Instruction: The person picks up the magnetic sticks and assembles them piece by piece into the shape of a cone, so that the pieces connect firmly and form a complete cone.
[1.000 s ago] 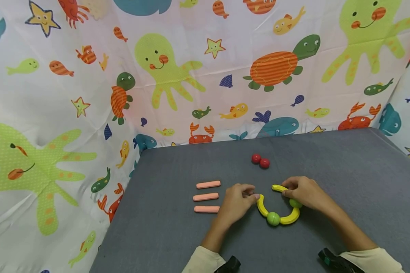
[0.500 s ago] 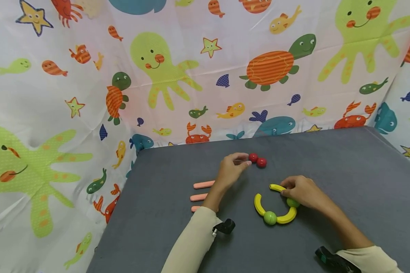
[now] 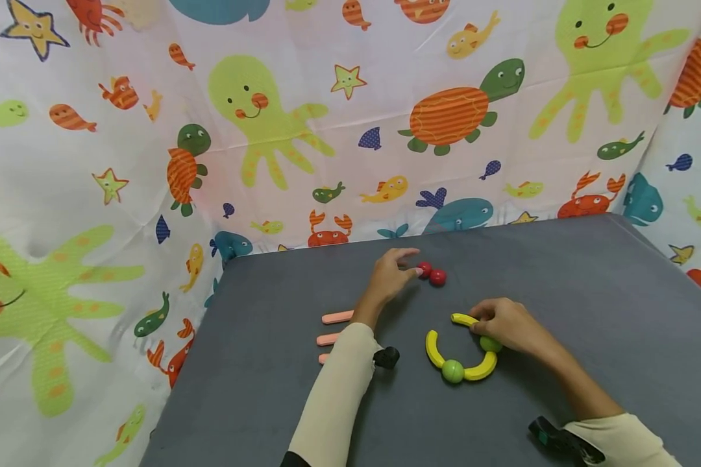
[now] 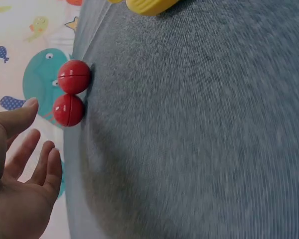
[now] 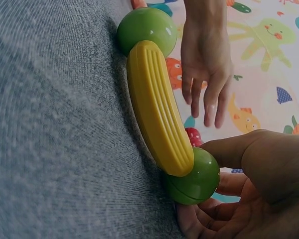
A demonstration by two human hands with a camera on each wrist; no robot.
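Nearest the camera, 2 cream sleeves enter from the lower edge of the head view, each with a dark wrist-mounted device.

The right hand (image 3: 505,324) rests on the grey table (image 3: 590,311) and grips 1 green ball (image 5: 192,177) of a curved chain; thumb and fingers curl round that ball, as the right wrist view shows. The chain (image 3: 460,350) consists of 3 yellow curved pieces joined by 2 green balls: a ridged yellow piece (image 5: 157,124) runs from the held ball to a second green ball (image 3: 452,371), another yellow arc (image 3: 432,348) rises from that ball on its left, and a short yellow piece (image 3: 461,318) lies just under the right hand's fingertips. The chain lies flat on the table, open toward the far side.

Left of the chain, 3 pink sticks (image 3: 335,317) lie parallel, partly hidden by the left forearm.

Farther back, the left hand (image 3: 388,275) is spread, its fingers straight and holding nothing; the fingertips are just beside the nearer of 2 red balls (image 4: 71,92), which touch each other on the table. Whether a fingertip touches that ball cannot be told.

Behind the table hangs a white cloth (image 3: 327,97) printed with octopuses, turtles, fish and crabs.
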